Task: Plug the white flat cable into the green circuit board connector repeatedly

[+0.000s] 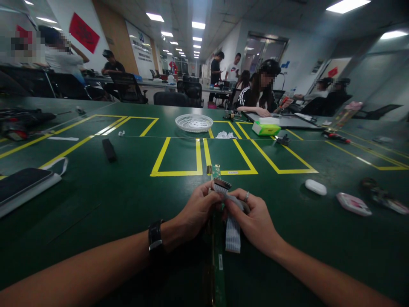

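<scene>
red swoosh (234, 71) on a white t-shirt (231, 76) — lettering on the wall panel (145, 64) and red poster (84, 33) illegible

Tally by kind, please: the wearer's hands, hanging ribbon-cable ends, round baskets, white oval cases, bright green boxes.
Hands: 2 (left hand, right hand)
Hanging ribbon-cable end: 1
Round basket: 1
White oval case: 1
Bright green box: 1
Total: 6

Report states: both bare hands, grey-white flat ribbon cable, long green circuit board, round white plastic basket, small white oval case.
Left hand, pinching the cable near its connector.
Right hand, closed on the cable.
Ribbon cable, bent, lower end free.
Circuit board, lengthwise beneath the hands.
Basket, upright, open-topped.
White case, apparently shut.
</scene>
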Demonstrator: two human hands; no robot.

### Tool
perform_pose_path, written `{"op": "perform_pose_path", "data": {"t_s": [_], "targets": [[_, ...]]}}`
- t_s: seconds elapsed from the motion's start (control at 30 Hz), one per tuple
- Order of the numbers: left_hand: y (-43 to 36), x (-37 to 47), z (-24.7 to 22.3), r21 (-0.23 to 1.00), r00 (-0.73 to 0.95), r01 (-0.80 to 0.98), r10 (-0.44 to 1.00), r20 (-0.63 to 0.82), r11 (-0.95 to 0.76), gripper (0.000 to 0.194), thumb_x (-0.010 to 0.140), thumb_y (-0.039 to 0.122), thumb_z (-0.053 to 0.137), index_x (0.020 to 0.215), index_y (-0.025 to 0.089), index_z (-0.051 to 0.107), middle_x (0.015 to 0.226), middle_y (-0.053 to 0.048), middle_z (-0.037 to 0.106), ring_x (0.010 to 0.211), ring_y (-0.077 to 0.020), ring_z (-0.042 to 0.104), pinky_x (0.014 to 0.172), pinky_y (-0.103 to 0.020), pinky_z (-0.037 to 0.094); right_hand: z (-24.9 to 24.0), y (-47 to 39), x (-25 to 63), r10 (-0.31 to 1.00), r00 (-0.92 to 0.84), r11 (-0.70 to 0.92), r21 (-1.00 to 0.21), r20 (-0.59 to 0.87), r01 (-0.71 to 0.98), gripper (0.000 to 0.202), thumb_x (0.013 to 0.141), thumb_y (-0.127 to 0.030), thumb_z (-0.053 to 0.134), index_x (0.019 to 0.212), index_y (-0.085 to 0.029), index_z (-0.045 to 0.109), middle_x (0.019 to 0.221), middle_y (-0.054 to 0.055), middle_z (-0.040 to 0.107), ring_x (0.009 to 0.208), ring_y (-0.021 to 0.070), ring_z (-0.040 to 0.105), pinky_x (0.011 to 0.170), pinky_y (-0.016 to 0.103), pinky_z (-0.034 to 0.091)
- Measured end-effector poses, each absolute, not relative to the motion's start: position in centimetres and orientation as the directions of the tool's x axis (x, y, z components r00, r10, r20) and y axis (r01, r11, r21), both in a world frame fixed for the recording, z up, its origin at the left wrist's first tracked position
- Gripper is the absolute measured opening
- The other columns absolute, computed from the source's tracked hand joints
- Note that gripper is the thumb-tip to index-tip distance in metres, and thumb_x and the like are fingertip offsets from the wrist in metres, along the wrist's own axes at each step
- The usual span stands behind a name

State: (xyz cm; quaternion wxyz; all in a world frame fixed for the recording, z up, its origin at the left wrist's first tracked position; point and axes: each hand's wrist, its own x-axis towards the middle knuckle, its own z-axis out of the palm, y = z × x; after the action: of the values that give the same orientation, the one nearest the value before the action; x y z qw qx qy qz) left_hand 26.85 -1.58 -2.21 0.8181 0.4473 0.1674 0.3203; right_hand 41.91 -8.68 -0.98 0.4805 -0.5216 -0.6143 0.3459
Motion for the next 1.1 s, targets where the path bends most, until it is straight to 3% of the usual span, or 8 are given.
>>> {"op": "perform_pose_path", "data": {"t_s": [0.4,1.1], "targets": [[-1.60,26.66,-2.37,0.841,0.750,-0.409,0.656,0.089,0.354,0.024,0.085,0.018,0.067,0.106,0.015,0.058,0.087,-0.003,0.061,0.067,-0.0110,0.058,0.064,-0.023,0.048,-0.63,-8.43,42.04,0.982,0.059,0.158,-0.950,0.179,0.268,0.022,0.092,-0.037,0.059,0.082,-0.017,0.064,0.069,0.000,0.063,0.059,0.0117,0.055,0.053,0.023,0.043],[-1.34,26.49,-2.18,0.838,0.712,-0.381,0.703,-0.003,0.390,0.012,0.081,0.018,0.068,0.092,0.016,0.063,0.078,0.001,0.059,0.064,-0.0109,0.058,0.063,-0.024,0.048,-0.86,-8.37,42.59,0.985,0.017,0.159,-0.948,0.170,0.277,0.024,0.094,-0.038,0.058,0.089,-0.017,0.066,0.070,0.000,0.065,0.062,0.0125,0.059,0.056,0.024,0.045]]}}
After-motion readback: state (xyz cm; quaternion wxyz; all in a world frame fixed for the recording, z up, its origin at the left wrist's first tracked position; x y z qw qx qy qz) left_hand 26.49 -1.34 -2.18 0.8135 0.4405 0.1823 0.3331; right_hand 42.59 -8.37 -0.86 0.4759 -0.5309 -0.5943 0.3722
